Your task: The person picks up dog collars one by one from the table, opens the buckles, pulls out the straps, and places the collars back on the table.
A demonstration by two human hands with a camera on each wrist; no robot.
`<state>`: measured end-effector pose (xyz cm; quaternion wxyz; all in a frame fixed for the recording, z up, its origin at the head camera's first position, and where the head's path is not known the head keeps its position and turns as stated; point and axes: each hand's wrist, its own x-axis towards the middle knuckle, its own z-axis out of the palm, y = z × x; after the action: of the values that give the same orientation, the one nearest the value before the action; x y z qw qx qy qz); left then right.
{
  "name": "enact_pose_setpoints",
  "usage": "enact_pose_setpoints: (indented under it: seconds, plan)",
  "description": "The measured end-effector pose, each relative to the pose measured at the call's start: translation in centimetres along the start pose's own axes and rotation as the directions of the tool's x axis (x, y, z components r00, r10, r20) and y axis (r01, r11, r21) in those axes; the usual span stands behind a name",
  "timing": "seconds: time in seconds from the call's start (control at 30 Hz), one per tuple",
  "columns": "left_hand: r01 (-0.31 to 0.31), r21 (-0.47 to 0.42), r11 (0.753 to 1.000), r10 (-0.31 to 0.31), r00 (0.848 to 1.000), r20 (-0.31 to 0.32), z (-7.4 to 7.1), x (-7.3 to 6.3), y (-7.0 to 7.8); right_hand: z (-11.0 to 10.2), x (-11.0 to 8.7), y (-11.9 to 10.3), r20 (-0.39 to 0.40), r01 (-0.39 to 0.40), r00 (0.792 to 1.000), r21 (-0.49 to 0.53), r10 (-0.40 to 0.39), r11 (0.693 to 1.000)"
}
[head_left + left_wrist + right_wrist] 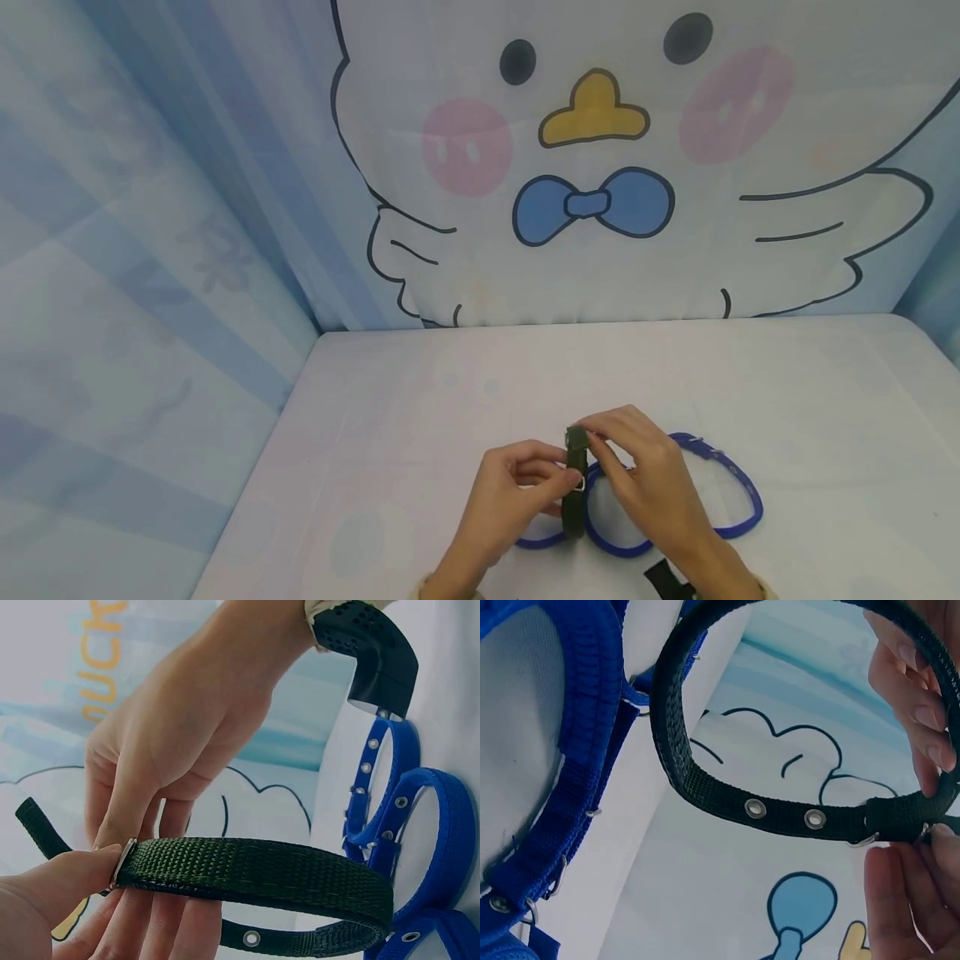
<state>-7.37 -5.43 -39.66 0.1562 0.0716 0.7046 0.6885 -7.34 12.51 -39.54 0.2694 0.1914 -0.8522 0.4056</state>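
A dark green woven collar (574,508), bent into a loop, is held between both hands above the table. My left hand (510,492) pinches it near the metal buckle (124,862), thumb on top and fingers beneath. At the upper end of the loop, my right hand (652,475) pinches the strap beside the buckle, its fingers partly hidden in the left wrist view. The collar's loose end (41,829) sticks out past the buckle. Metal eyelets (815,819) and a small ring (865,840) show along the band.
Blue collars lie looped on the white table (390,400), one (738,483) beyond the right hand and another (618,550) between the hands, close under the green one. A black device (667,581) is at the right wrist. A printed cloth (600,275) hangs behind the table.
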Motion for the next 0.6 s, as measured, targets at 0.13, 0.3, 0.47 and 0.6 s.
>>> enact_pose_setpoints:
  seconds: [0.13,0.3,0.47,0.6]
  plan:
    - [0.001,0.008,1.000,-0.001,1.000,-0.007,0.13,0.05,-0.15,0.18,-0.13,0.06,-0.026,-0.017,0.999,0.048,0.019,0.999]
    - [0.001,-0.005,1.000,-0.002,1.000,-0.016,0.39,0.07,-0.38,0.40,-0.25,0.23,-0.039,-0.050,0.998,0.103,0.055,0.993]
    - [-0.004,-0.023,1.000,0.003,1.000,-0.023,0.60,-0.06,-0.33,0.42,-0.14,0.41,-0.014,-0.110,0.993,0.133,0.113,0.985]
    - [-0.021,-0.029,0.999,0.020,0.999,-0.032,0.62,-0.16,-0.16,0.40,-0.11,0.49,0.008,-0.152,0.988,0.145,0.153,0.978]
